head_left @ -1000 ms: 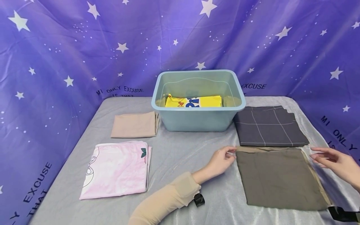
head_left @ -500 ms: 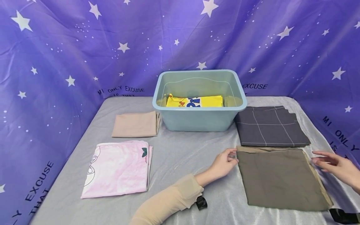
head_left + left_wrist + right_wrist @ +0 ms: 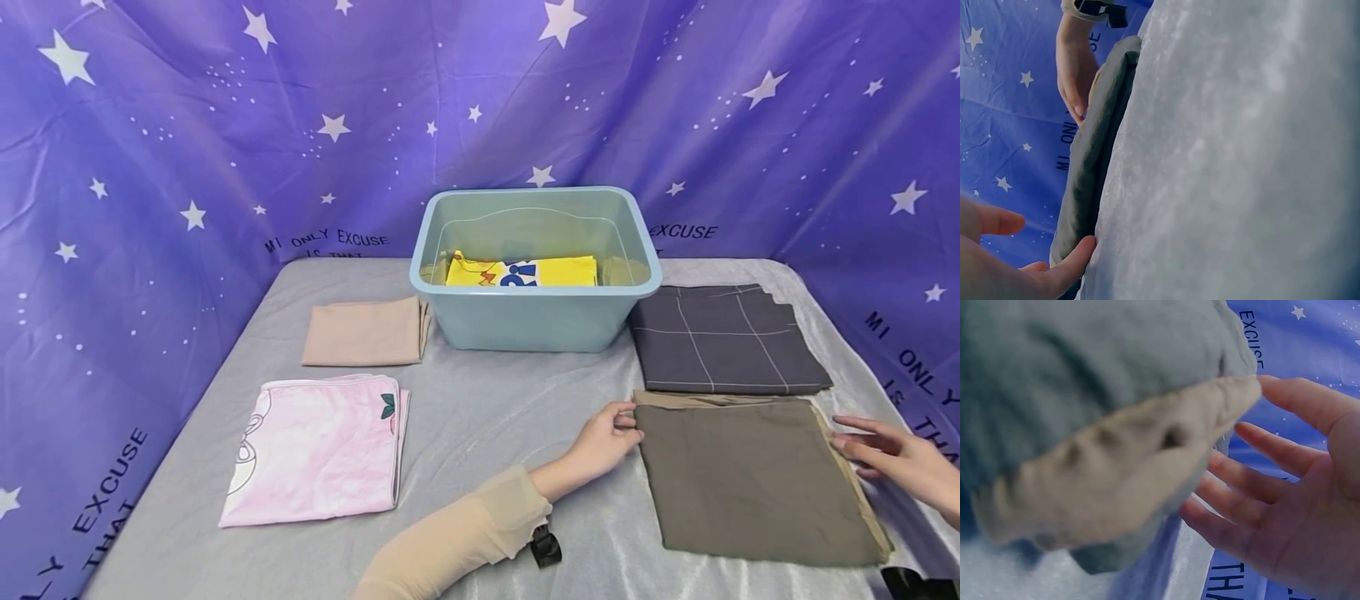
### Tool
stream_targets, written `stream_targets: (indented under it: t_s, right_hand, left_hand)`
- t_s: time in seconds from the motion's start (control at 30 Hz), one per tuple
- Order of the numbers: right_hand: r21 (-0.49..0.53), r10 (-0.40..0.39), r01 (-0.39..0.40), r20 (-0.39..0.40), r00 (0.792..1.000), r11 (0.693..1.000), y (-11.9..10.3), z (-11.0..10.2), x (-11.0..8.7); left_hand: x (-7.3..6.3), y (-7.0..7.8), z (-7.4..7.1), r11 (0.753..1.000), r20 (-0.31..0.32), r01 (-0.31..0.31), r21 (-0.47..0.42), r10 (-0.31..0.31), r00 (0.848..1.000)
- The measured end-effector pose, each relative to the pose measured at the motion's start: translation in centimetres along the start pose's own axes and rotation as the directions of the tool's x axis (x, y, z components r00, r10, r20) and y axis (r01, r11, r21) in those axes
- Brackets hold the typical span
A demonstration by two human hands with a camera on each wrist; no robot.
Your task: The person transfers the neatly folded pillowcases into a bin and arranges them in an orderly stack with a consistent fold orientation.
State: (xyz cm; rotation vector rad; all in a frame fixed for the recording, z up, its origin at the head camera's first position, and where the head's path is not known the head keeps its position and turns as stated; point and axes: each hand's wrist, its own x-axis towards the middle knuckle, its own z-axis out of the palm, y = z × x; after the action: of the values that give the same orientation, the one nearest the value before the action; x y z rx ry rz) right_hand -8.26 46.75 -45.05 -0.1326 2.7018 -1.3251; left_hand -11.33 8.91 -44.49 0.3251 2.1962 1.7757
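A folded olive-brown cloth (image 3: 757, 479) with a tan underside lies flat at the front right of the table. At its upper left corner is my left hand (image 3: 606, 442), with fingertips right at the edge and fingers loosely bent. In the left wrist view, one finger of the left hand (image 3: 1054, 278) reaches the fold from the table side. My right hand (image 3: 903, 458) is at the opposite edge, near the upper right corner. The right wrist view shows the right hand (image 3: 1291, 481) with fingers spread and nearly straight, tips along the tan layer (image 3: 1110, 469).
Behind the cloth lies a folded dark grey checked cloth (image 3: 727, 342). A blue-green plastic tub (image 3: 532, 321) holds a yellow printed cloth (image 3: 566, 271). On the left are a folded beige cloth (image 3: 362, 333) and a pink-white one (image 3: 322, 450). A starry purple curtain (image 3: 420, 75) hangs around.
Both hands have slid slightly toward the front along the olive-brown cloth's side edges, the right fingertips coming closer to its edge. The view has shifted a little; the other cloths and tub stay put.
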Motion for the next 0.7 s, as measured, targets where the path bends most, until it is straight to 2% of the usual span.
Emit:
stream_targets:
  t_s: [0.1, 0.23, 0.37, 0.57, 0.7]
  right_hand:
    - [0.065, -0.005, 0.004, 0.009, 1.000, 0.998, -0.9, 0.3, -0.3]
    - [0.082, 0.020, -0.023, 0.029, 0.999, 0.996, -1.8, 0.5, -0.6]
    - [0.058, 0.050, -0.051, 0.029, 0.998, 0.997, -2.1, 0.7, -0.7]
    - [0.038, 0.122, -0.125, 0.072, 0.990, 0.991, -2.3, 0.8, -0.5]
    - [-0.046, 0.179, -0.176, 0.065, 0.982, 0.983, -2.6, 0.8, -0.3]
  left_hand:
    - [0.0, -0.1, 0.2, 0.998, 0.003, 0.049, -0.050, -0.049, 0.999]
    - [-0.1, 0.0, 0.3, 0.994, 0.014, 0.085, -0.064, -0.084, 0.996]
    - [-0.1, 0.1, 0.3, 0.992, 0.025, 0.104, -0.075, -0.103, 0.994]
    - [-0.1, -0.1, 0.6, 0.985, 0.053, 0.137, -0.103, -0.132, 0.990]
    - [-0.2, -0.1, 0.7, 0.980, 0.057, 0.156, -0.124, -0.150, 0.987]
